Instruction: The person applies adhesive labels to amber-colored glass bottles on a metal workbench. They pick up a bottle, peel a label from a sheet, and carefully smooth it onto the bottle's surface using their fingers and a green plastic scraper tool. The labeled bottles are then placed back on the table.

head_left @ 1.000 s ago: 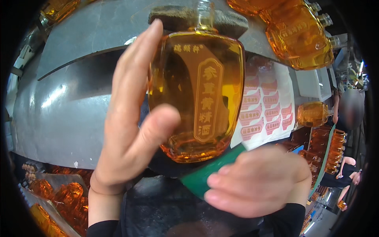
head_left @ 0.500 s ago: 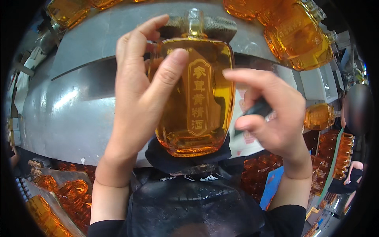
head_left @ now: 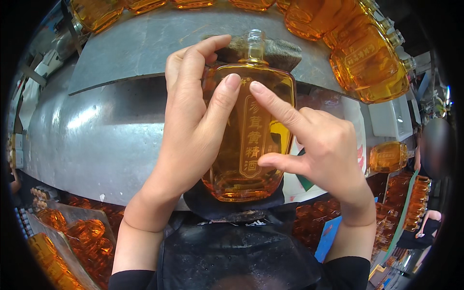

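Held upright between both hands, close under the camera: a flat, clear glass bottle (head_left: 249,137) filled with amber liquid, shoulders rounded, short neck at the top with no cap on it, a raised vertical panel of moulded characters running down the middle of its front face. Base of the bottle just above a dark apron at the lower edge, neck level with the fingertips of the left hand.

Left hand (head_left: 193,121) wrapped around the bottle's left side, closed on it: thumb laid across the front glass up to the shoulder, index finger curled over the top left corner beside the neck, remaining fingers hidden behind. Forearm rising from the lower edge, wrist bent slightly back.

Right hand (head_left: 314,145) partly open at the bottle's right edge, gripping nothing: index finger stretched out and pressed tip-first on the upper front next to the left thumb, thumb touching the lower part of the panel, other fingers folded loosely. A bit of green showing just below that palm, too hidden to identify.

Beyond the hands, a grey metal table (head_left: 106,130). Past the fingertips and off to the right, more amber bottles (head_left: 367,63) lying on their sides; below the left wrist, further ones (head_left: 82,237) crowded together.
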The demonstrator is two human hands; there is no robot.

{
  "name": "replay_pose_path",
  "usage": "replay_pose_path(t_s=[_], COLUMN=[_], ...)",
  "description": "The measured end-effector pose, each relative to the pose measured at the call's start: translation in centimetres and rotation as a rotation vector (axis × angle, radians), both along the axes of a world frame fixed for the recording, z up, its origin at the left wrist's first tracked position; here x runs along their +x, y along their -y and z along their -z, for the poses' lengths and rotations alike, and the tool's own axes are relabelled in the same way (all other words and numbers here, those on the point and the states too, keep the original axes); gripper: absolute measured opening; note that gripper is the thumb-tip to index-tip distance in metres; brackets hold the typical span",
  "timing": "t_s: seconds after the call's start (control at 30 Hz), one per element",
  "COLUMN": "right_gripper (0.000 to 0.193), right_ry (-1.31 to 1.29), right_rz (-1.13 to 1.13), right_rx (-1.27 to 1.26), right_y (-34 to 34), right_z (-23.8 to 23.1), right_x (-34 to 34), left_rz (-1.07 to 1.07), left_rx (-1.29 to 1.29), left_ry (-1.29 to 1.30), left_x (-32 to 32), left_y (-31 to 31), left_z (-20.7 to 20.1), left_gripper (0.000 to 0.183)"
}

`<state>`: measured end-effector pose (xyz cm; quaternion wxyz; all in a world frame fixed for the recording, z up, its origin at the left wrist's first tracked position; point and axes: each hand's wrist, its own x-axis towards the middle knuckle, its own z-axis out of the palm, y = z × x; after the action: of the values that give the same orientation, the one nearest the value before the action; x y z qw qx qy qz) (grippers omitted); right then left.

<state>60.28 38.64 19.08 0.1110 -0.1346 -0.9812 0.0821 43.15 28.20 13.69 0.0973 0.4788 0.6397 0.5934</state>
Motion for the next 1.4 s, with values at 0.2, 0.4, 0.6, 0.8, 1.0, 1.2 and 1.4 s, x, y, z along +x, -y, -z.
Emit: replay_pose_path(t_s=[0.2, 0.4, 0.6, 0.8, 1.0, 1.2, 1.4], right_gripper=[0.058, 0.034, 0.006, 0.018, 0.022, 0.023, 0.025], right_ry=[-0.44, -0.374, -0.591, -0.904, -0.697, -0.727, -0.697], right_rz=[0.311, -0.219, -0.462, -0.32, -0.584, -0.162, 0.194], right_rx=[-0.975, -0.072, 0.251, 0.287, 0.068, -0.223, -0.27], right_y=[-6.7, -2.1, 2.6, 1.9, 6.4, 3.2, 4.6], right_z=[-2.0, -1.9, 1.5, 1.1, 8.4, 3.8, 4.5], right_x=[3.7, -3.8, 0.3, -4.8, 1.3, 9.1, 16.3], left_rz=[-0.01, -0.001, -0.071, -0.023, 0.152, -0.2, 0.378], left_rx=[-0.011, 0.085, 0.103, -0.089, -0.03, -0.268, -0.219], left_ry=[0.076, 0.236, 0.25, 0.107, -0.529, -0.87, -0.395], left_x=[-2.1, -2.7, -2.7, -5.2, -3.2, -9.0, -0.5], left_y=[2.3, 4.3, 3.4, 3.6, -2.9, -2.5, 4.9], left_z=[-0.6, -0.5, 0.0, 0.6, -3.6, -4.1, -12.1], left_gripper=[0.041, 0.042, 0.039, 0.05, 0.052, 0.029, 0.016])
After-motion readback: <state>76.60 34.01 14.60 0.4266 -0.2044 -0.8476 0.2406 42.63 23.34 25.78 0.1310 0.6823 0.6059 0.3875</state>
